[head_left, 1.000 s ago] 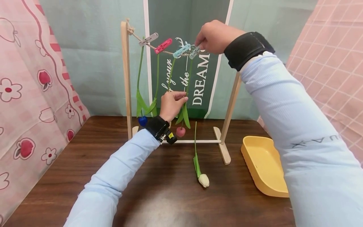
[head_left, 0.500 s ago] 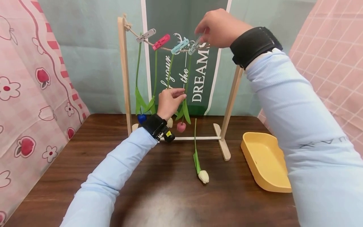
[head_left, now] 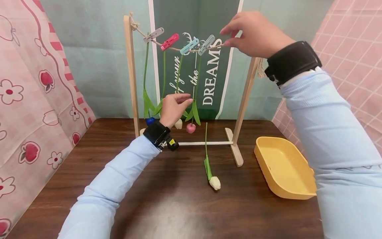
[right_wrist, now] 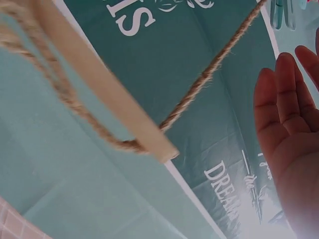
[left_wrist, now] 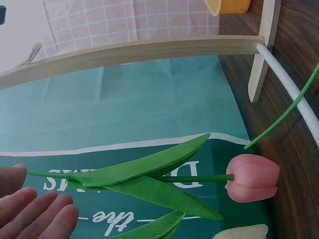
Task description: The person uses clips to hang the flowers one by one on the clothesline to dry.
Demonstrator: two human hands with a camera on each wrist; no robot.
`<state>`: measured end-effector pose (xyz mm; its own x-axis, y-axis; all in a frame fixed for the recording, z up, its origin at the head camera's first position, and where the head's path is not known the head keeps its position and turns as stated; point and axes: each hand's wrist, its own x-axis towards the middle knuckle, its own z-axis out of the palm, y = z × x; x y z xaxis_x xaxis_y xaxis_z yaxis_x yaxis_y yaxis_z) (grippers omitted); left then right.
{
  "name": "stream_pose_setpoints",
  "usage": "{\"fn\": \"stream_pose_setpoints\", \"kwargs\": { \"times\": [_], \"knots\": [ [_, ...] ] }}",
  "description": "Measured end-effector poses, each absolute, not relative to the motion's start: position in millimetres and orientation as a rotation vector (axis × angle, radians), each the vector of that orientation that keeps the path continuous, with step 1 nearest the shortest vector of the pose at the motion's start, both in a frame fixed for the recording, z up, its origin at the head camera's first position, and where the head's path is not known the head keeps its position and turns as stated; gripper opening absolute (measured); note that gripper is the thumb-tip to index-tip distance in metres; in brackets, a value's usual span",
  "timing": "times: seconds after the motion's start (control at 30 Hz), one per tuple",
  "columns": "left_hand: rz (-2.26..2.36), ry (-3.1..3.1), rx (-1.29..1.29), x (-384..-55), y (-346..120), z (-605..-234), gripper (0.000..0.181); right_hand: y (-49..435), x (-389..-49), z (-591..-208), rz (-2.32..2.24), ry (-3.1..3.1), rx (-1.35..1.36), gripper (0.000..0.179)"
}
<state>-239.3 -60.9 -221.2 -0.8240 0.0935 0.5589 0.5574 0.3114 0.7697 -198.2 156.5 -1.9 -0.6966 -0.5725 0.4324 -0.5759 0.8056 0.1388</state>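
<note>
My right hand [head_left: 255, 33] is raised at the rope [head_left: 220, 45], its fingers apart and holding nothing. Just left of it, a pale grey-blue clothespin [head_left: 206, 45] clips a pink tulip [head_left: 191, 128] upside down by its stem. My left hand [head_left: 173, 108] is beside that stem, thumb and fingers parted; the left wrist view shows the tulip's green leaves [left_wrist: 144, 162] past the fingertips. Farther left on the rope are a light blue clothespin [head_left: 189, 46], a red one and a greyish white one. Below them hang a white tulip [head_left: 178, 124] and a blue tulip [head_left: 150, 121], partly behind my left hand.
The rope runs between wooden posts [head_left: 246, 103] joined low down by a white rod [head_left: 206, 143]. Another white tulip [head_left: 215, 183] lies on the dark wooden table [head_left: 179, 209], its stem pointing to the rod. A yellow tray [head_left: 264, 167] stands at the right.
My right hand has let go of the pale grey-blue clothespin and moved right. My left fingers have come off the pink tulip's stem and shifted slightly left. The tulip hangs from the rope.
</note>
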Motion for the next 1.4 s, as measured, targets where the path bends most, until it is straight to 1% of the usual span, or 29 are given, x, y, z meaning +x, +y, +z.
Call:
{"fn": "stream_pose_setpoints", "kwargs": {
  "times": [0.37,0.63,0.8,1.13,1.4],
  "knots": [
    [-1.548,-2.177,-0.629,-226,-67,-226,0.023,194,-175,-31,0.045,-2.44,0.916,0.032],
    [-1.55,-2.212,-0.687,-213,-75,-231,0.024,219,-161,-60,0.096,-2.399,0.886,0.031],
    [-1.575,-2.244,-0.669,-208,-80,-236,0.024,233,-152,-80,0.121,-2.387,0.876,0.031],
    [-1.586,-2.331,-0.665,-200,-82,-253,0.019,255,-139,-120,0.138,-2.417,0.876,0.034],
    [-1.634,-2.392,-0.673,-193,-79,-271,0.019,265,-135,-148,0.186,-2.418,0.897,0.036]
  ]
}}
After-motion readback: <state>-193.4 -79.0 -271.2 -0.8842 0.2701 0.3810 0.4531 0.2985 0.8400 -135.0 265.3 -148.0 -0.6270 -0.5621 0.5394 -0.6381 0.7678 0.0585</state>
